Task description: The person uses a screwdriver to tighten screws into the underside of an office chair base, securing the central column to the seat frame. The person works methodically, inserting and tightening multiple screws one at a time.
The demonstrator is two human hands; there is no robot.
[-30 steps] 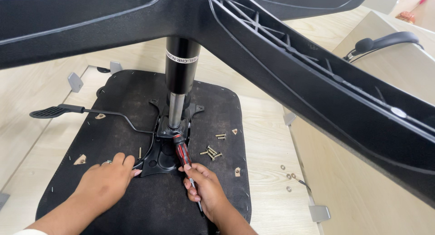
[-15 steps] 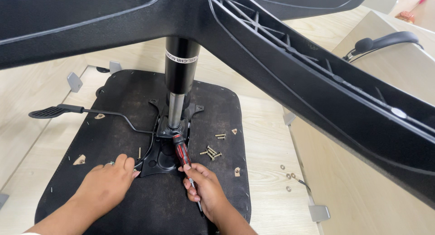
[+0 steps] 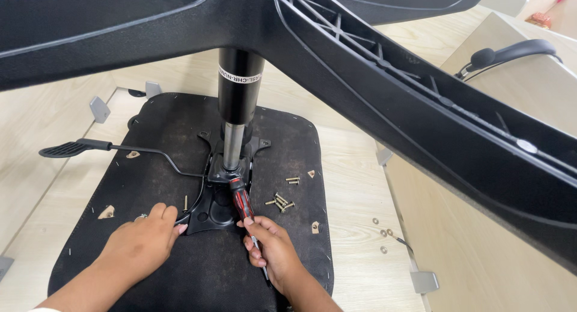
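Fig.: office-chair underside, seen from above, items largest to smallest. Star base [image 3: 384, 101] w/ black ribbed arms fills the top of the view, upside down, carried on the gas cylinder [image 3: 240, 95], which stands upright in the metal mechanism plate [image 3: 217, 199]. Plate lies on the black seat bottom [image 3: 180, 168], itself flat on the pale wood floor [image 3: 354, 186]. Lever [image 3: 90, 147] w/ paddle end runs left from the plate. Left hand [image 3: 143, 244] lies flat, fingers together, pressing the plate's left edge; nothing clasped. Right hand [image 3: 273, 246] is closed round the shaft of a red-and-black screwdriver [image 3: 243, 205], handle end resting against the plate near the cylinder foot. Loose screws [image 3: 281, 202] lie in a small heap just right of the plate; washers [image 3: 382, 231] sit on the floor beyond the seat edge. Judged progress: cylinder and base joined; w/ screws unplaced, plate appears not fully fastened. Exact no. of screws seated cannot be told.
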